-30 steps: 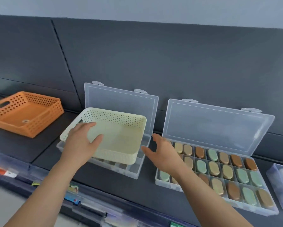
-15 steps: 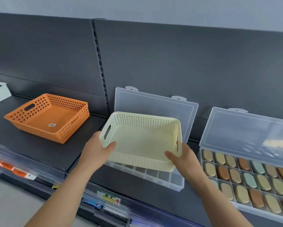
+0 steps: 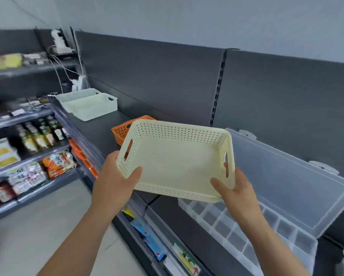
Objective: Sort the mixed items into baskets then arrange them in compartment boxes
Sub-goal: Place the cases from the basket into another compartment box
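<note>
1. Holding the cream basket (image 3: 177, 166) in the air, both hands grip its short ends; it tilts with its inside towards the camera.
2. The left hand (image 3: 115, 180) clasps the left end below the handle slot, thumb lying over the near rim.
3. The right hand (image 3: 238, 190) clasps the right end, thumb on the near wall; its fingers are mostly hidden behind the wall, and one shows through the handle slot.
4. The basket hangs above the left end of a clear compartment box (image 3: 236, 232) on the dark shelf (image 3: 99, 128) and hides that end of it.
5. The box lid (image 3: 286, 186) stands open, leaning back against the dark rear panel on the right.
6. An orange basket (image 3: 121, 130) sits on the shelf just behind the cream one; only its left corner shows.
7. Far left on the same shelf stand two pale baskets (image 3: 91, 108), one touching the other.
8. White cables (image 3: 61, 66) hang at the far left corner.
9. Side shelving on the left carries bottles (image 3: 37, 134) and snack packets (image 3: 57, 162), blurred.
10. Label strips (image 3: 147, 236) run along the shelf's near edge.
</note>
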Demonstrator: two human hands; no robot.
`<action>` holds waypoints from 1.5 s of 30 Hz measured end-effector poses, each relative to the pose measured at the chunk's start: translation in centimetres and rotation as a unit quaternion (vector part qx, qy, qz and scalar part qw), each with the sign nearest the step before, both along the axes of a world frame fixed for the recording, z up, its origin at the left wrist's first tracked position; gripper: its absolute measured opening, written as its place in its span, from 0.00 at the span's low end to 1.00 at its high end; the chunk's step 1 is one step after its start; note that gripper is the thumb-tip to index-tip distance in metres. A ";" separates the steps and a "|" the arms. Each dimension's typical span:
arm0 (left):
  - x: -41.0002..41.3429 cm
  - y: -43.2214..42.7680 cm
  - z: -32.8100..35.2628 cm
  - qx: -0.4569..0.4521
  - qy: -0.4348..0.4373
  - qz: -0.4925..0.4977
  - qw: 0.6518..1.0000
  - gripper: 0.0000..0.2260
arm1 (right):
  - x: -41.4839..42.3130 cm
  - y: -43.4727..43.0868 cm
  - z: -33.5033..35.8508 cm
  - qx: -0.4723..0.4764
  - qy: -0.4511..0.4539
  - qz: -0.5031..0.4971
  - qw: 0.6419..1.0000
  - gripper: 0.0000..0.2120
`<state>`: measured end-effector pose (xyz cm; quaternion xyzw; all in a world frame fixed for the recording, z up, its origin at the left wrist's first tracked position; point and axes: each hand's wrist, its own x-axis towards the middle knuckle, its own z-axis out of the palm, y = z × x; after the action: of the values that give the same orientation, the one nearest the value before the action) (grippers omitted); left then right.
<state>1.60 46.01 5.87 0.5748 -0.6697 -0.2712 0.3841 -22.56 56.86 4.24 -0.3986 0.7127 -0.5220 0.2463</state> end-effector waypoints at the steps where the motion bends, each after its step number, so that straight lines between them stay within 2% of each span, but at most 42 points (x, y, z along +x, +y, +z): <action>1: 1.4 -0.4 0.0 0.005 -0.002 0.021 1.000 0.23 | 1.0 -1.2 -0.2 -0.001 -0.005 0.020 1.000 0.21; 7: 10.1 -4.4 -0.1 -0.004 0.013 0.130 0.991 0.24 | 8.1 -9.9 0.0 -0.027 -0.001 0.134 0.991 0.20; 12: 17.6 -10.3 -0.2 -0.022 0.018 0.178 0.984 0.23 | 15.5 -18.4 0.0 -0.047 0.008 0.205 0.978 0.23; 15: 22.9 -14.8 -0.1 -0.012 0.026 0.183 0.983 0.22 | 20.6 -23.6 0.1 -0.047 0.005 0.213 0.976 0.23; 17: 26.4 -18.0 0.0 0.012 0.014 0.190 0.982 0.21 | 23.8 -26.9 0.1 -0.035 -0.007 0.211 0.977 0.20; 22: 33.0 -26.6 0.6 0.043 -0.015 0.181 0.982 0.11 | 29.8 -34.9 0.2 -0.022 -0.044 0.189 0.981 0.16; 27: 35.9 -35.2 0.4 0.083 -0.018 0.172 0.981 0.11 | 32.5 -42.6 0.5 -0.019 -0.055 0.137 0.989 0.20; 32: 35.7 -43.0 -0.4 0.110 0.038 0.160 0.980 0.09 | 33.0 -50.3 1.3 -0.056 -0.106 0.097 0.988 0.19; 35: 34.4 -48.4 -0.6 0.100 0.053 0.152 0.982 0.08 | 33.6 -55.2 1.3 -0.070 -0.144 0.098 0.982 0.20; 39: 31.8 -54.9 -0.1 0.087 0.089 0.112 0.986 0.04 | 33.9 -61.9 1.1 -0.028 -0.166 0.138 0.976 0.26; 42: 30.3 -58.6 -0.4 0.094 0.118 0.072 0.986 0.10 | 34.0 -66.5 1.1 -0.014 -0.155 0.157 0.975 0.23; 45: 30.0 -62.5 -1.4 0.120 0.152 0.012 0.981 0.30 | 33.8 -70.9 0.8 0.009 -0.127 0.148 0.981 0.23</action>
<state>31.56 -16.44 4.45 0.5766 -0.5591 -0.4298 0.4126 11.21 -14.00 5.05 -0.4279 0.6133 -0.5197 0.4132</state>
